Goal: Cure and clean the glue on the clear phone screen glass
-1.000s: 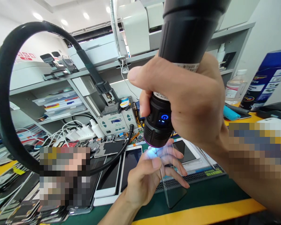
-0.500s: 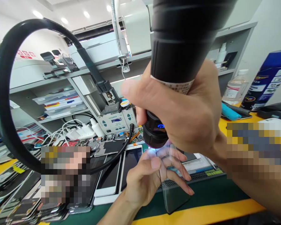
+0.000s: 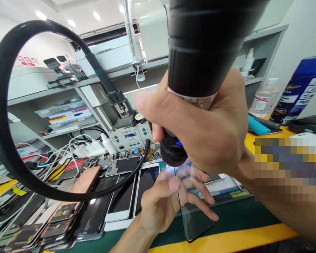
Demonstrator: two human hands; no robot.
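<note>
You are gripping the black torch (image 3: 208, 45) in your closed right hand (image 3: 210, 133), aiming its lit end down; your left hand (image 3: 158, 207) is pinching the glass sheet (image 3: 197, 225) upright over the green mat (image 3: 239, 214), its top catching the glow.

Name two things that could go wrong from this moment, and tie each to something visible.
1. The left hand grips the thin glass upright by its upper part only; it might slip and strike the phones lying beside it.
2. The right hand holds the lit torch with its head almost against the glass; a small bump could chip or crack the sheet.
</note>
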